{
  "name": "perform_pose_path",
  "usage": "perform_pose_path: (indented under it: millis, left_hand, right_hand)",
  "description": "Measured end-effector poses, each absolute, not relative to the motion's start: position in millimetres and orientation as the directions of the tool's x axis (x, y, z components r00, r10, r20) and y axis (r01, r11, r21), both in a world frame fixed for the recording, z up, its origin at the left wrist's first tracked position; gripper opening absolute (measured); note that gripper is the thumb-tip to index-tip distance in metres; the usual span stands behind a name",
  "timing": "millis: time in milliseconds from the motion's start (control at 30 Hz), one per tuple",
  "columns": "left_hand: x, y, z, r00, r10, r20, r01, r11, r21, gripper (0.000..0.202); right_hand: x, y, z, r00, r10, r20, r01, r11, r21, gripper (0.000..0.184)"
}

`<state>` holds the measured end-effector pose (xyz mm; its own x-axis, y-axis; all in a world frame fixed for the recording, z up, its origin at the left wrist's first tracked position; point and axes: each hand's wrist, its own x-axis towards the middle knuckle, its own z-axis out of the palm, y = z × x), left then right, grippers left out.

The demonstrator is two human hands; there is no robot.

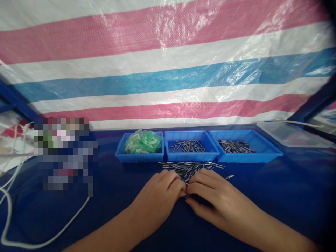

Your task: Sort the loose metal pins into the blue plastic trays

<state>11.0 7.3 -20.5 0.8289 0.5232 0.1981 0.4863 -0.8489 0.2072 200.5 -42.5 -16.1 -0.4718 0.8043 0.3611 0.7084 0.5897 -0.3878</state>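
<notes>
My left hand [166, 189] and my right hand [214, 190] meet at the near side of a loose pile of blind rivets [187, 168] on the dark blue table. Both have bent, closed fingers, with the fingertips almost touching. A thin metal blind rivet [187, 196] shows between the fingertips, mostly hidden by them. To the right of the pile, one single rivet [230, 177] lies apart, beside my right hand. Behind the pile stand a middle blue bin [193, 158] with more rivets and a right blue bin [249, 158] also holding rivets.
A left blue bin [140, 159] holds green plastic bags with pale pieces. At the back right lies a translucent plastic lid [291, 134]. A white cable [52, 241] loops over the left side, near a blurred-out area. A striped plastic sheet [168, 77] hangs behind the table.
</notes>
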Motion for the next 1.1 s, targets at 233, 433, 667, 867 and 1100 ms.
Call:
perform_pose_path:
  millis: [233, 433, 667, 867, 1100]
  left_hand:
    - [8, 8, -10, 0.821, 0.536, 0.198, 0.464, -0.827, 0.316, 0.019]
    - [7, 7, -9, 0.802, 0.547, 0.239, 0.412, -0.798, 0.441, 0.017]
    - [10, 5, -8, 0.755, 0.587, 0.291, 0.343, -0.732, 0.588, 0.014]
    - [9, 7, -10, 0.727, 0.619, 0.297, 0.359, -0.711, 0.605, 0.016]
    - [7, 5, -5, 0.693, 0.653, 0.304, 0.395, -0.697, 0.598, 0.019]
  right_hand:
    - [201, -43, -12, -0.395, 0.791, 0.467, 0.649, 0.6, -0.468, 0.013]
    - [201, -41, -10, -0.249, 0.793, 0.556, 0.548, 0.589, -0.594, 0.011]
    - [198, -42, -14, -0.228, 0.838, 0.496, 0.472, 0.541, -0.696, 0.01]
    - [200, -40, -13, -0.193, 0.833, 0.518, 0.468, 0.542, -0.698, 0.011]
    - [202, -38, -14, -0.247, 0.827, 0.505, 0.511, 0.554, -0.657, 0.011]
